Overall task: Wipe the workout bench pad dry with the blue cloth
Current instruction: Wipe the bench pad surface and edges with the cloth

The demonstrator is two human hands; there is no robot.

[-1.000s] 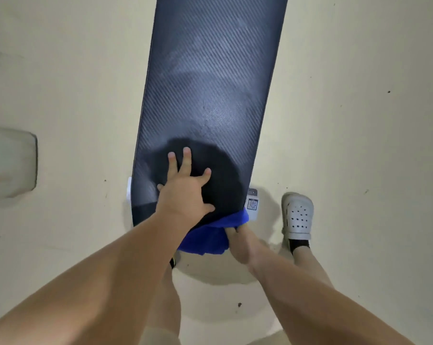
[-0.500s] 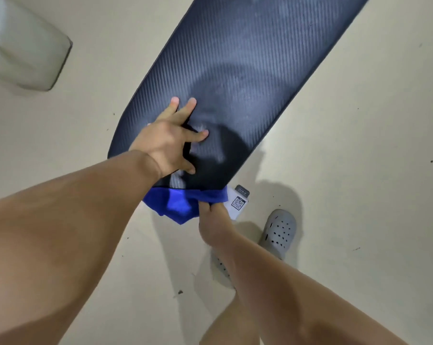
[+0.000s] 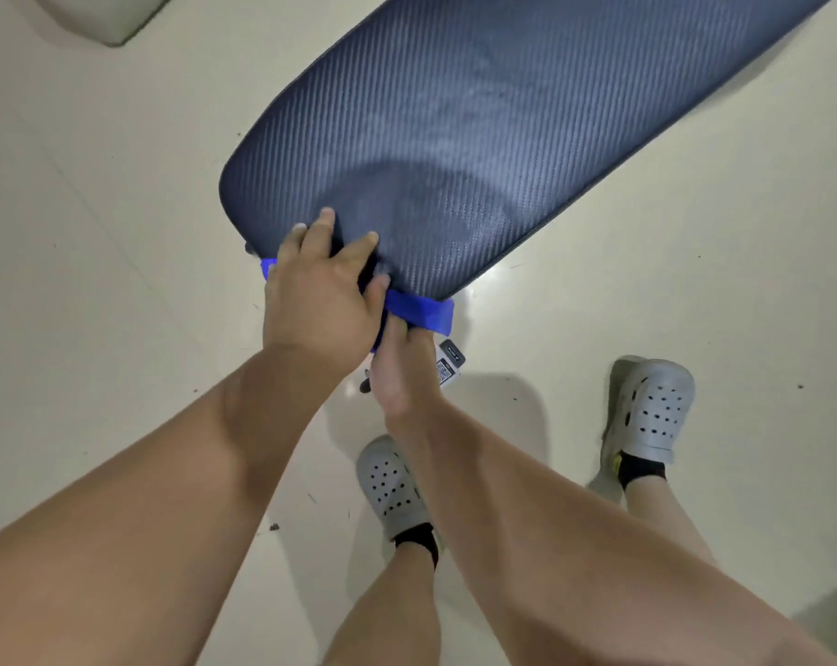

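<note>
Blue cloth: my blue cloth is bunched along the near end edge of the bench pad, a strip of it poking out to the right of my hands.
Bench pad: the surface is dark navy with a fine diagonal weave, running from right in front of me up toward the top right; a paler sheen covers its middle.
Left hand: my left hand lies over the pad's near end, fingers spread flat on the weave, palm over the cloth. It grips nothing that I can see.
Right hand: my right hand is curled shut on the cloth just under the pad's edge.
Tag: a white label with a QR code hangs beside my right hand.
Room: pale cream floor, glossy, with a few dark specks; a light-coloured object sits at top left.
Feet: grey perforated clogs with dark socks, both on the floor right of the pad's end.
</note>
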